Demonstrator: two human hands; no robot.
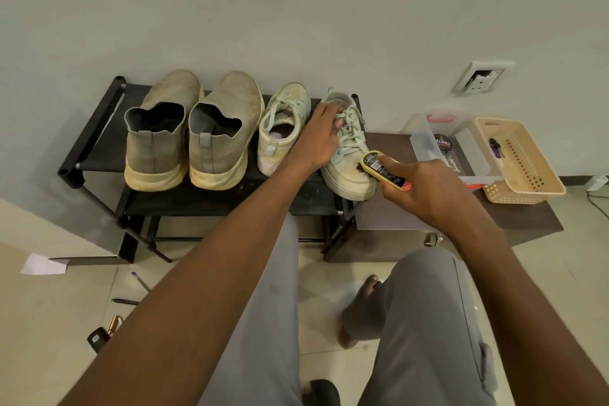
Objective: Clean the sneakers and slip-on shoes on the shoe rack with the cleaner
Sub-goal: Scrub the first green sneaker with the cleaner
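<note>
On the black shoe rack [99, 148] stand two grey-beige slip-on shoes [158, 138] [220, 138] at the left and two pale lace-up sneakers at the right. The left sneaker [283, 128] stands untouched. My left hand [321, 135] holds the right sneaker [349, 155] by its laces and tongue. My right hand [425, 188] grips a yellow cleaner sponge [384, 170] with a black label and presses its end against that sneaker's outer side, near the heel. A dark smear shows on the sneaker under the sponge.
A low brown cabinet [395, 217] right of the rack carries a clear plastic box [438, 145] with a polish tin and a beige basket [524, 158]. A wall socket [482, 76] is above. Pens, keys and paper lie on the tiled floor at the left. My knees are below.
</note>
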